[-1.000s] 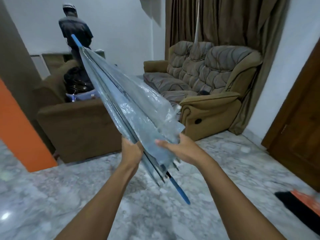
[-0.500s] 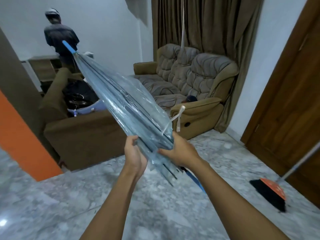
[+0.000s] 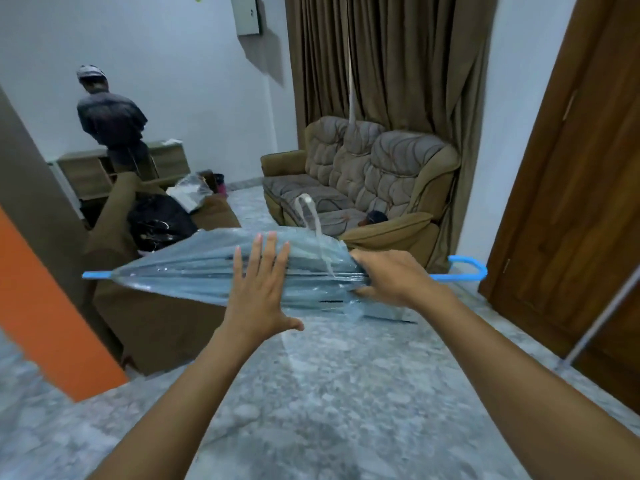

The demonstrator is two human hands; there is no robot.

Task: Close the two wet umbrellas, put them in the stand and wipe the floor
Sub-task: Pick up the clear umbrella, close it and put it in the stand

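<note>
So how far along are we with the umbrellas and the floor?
Done: the clear umbrella is folded shut. In hand: the right hand grips its canopy near the blue handle, the left hand lies flat on the folds; its tie strap flaps loose, not yet fastened. Left: no stand or second umbrella shows, and wiping the marble floor remains.

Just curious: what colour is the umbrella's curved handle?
The handle is light blue; the head view shows it best.

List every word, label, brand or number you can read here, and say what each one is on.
None can be read. The clear umbrella, its blue handle, the wall box and the wooden door show no writing.
</note>
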